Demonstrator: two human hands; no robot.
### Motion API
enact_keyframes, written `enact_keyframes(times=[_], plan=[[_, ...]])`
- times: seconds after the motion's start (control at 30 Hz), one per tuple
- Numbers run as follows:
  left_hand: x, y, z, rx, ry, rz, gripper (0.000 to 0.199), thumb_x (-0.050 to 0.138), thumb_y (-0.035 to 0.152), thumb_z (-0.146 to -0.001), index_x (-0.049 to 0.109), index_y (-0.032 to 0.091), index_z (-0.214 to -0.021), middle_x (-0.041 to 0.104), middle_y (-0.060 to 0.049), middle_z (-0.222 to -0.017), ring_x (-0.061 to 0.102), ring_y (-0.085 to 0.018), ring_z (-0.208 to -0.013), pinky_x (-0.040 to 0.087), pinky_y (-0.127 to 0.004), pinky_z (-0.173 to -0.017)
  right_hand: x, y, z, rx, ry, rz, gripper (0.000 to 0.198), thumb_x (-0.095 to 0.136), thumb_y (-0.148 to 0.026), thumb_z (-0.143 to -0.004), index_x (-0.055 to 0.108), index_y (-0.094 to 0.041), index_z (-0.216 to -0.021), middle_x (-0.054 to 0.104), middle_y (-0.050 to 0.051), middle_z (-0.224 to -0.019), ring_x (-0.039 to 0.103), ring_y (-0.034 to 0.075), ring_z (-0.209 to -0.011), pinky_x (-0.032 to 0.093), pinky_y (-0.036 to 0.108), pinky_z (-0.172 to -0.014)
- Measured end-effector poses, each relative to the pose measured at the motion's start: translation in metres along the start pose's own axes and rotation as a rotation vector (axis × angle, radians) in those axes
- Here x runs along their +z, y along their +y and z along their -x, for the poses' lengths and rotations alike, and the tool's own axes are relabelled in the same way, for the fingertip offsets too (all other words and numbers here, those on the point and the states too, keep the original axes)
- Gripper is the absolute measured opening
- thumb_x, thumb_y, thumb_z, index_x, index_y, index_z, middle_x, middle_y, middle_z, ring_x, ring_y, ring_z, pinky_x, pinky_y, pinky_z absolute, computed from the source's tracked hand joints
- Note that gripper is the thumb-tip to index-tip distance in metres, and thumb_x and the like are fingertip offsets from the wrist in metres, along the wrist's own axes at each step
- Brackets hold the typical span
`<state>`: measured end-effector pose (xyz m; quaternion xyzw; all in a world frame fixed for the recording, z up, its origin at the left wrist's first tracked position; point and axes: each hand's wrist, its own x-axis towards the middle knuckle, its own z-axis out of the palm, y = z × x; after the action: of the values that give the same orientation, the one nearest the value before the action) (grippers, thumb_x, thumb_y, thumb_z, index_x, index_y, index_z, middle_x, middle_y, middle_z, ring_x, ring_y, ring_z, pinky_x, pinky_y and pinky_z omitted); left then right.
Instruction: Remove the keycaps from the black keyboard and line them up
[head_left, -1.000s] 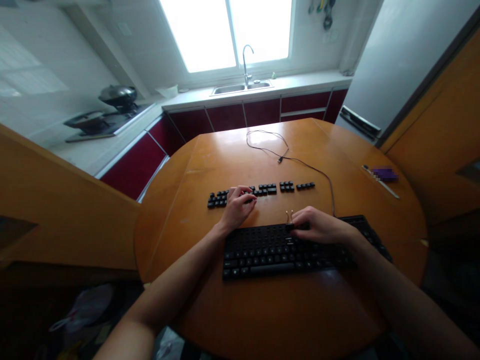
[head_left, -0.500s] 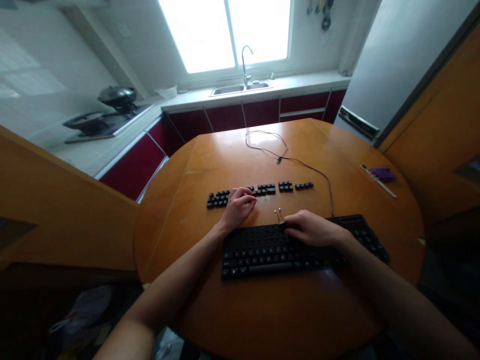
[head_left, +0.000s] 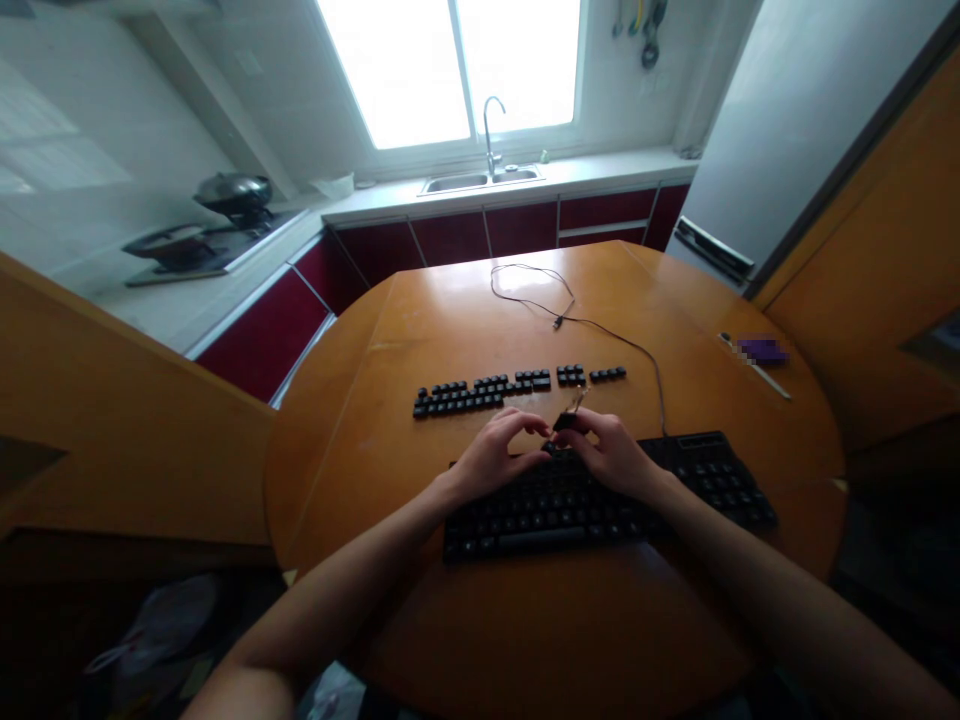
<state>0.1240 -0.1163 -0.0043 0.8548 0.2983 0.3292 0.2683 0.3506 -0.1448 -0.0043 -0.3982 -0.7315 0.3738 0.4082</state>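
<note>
A black keyboard [head_left: 541, 537] lies on the wooden table, its upper rows stripped of caps and its lower rows still capped. Above its top edge, my right hand [head_left: 619, 455] is closed around a small keycap puller [head_left: 568, 421], a black body with thin wire prongs pointing up and away. My left hand [head_left: 495, 452] meets it there, thumb and forefinger pinching a small black keycap [head_left: 550, 447] just below the puller. Whether the keycap touches the puller is hard to make out. Loose keycaps [head_left: 459, 402] are laid out in rows behind my hands.
The keyboard's cable [head_left: 621, 337] runs back over the round table [head_left: 352, 400] into a loop. A purple object [head_left: 762, 350] and a thin white stick [head_left: 772, 382] lie at the right. Beyond stand a counter with a sink [head_left: 457, 182], a stove with pans and a fridge.
My left hand has come from the loose keycap rows to my right hand and pinches a keycap. My right hand has lifted slightly and turned the puller's prongs up and away.
</note>
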Motion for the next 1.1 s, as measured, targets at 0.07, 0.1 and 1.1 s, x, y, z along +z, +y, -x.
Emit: enact_keyframes(times=[0.07,0.1,1.1], plan=[[0.003,0.001,0.001,0.011,0.012,0.008,0.024,0.074,0.033,-0.087,0.064,0.020,-0.105,0.070,-0.006,-0.097,0.064,-0.020,-0.092,0.054,-0.035,-0.084,0.003,0.000,0.002,-0.021,0.004,0.027,0.013,0.054,-0.025,-0.098,0.066,-0.020,-0.098,0.074,0.006,-0.090,0.069,0.021,-0.085,0.051,0.031,-0.073],[0.004,0.001,0.002,0.019,0.023,0.001,0.022,0.073,0.033,-0.087,0.064,0.020,-0.104,0.070,-0.006,-0.096,0.064,-0.020,-0.092,0.054,-0.035,-0.083,0.005,0.000,0.002,-0.031,0.014,0.043,0.013,0.055,-0.025,-0.098,0.066,-0.020,-0.097,0.074,0.006,-0.091,0.069,0.021,-0.086,0.051,0.031,-0.075],[0.013,0.004,0.008,0.074,0.058,-0.239,0.018,0.071,0.036,-0.088,0.072,0.029,-0.105,0.057,-0.009,-0.125,0.050,-0.027,-0.113,0.052,-0.045,-0.095,0.021,-0.003,0.004,0.072,0.153,0.034,0.014,0.052,-0.028,-0.097,0.060,-0.021,-0.089,0.069,0.004,-0.083,0.064,0.019,-0.076,0.047,0.028,-0.065]])
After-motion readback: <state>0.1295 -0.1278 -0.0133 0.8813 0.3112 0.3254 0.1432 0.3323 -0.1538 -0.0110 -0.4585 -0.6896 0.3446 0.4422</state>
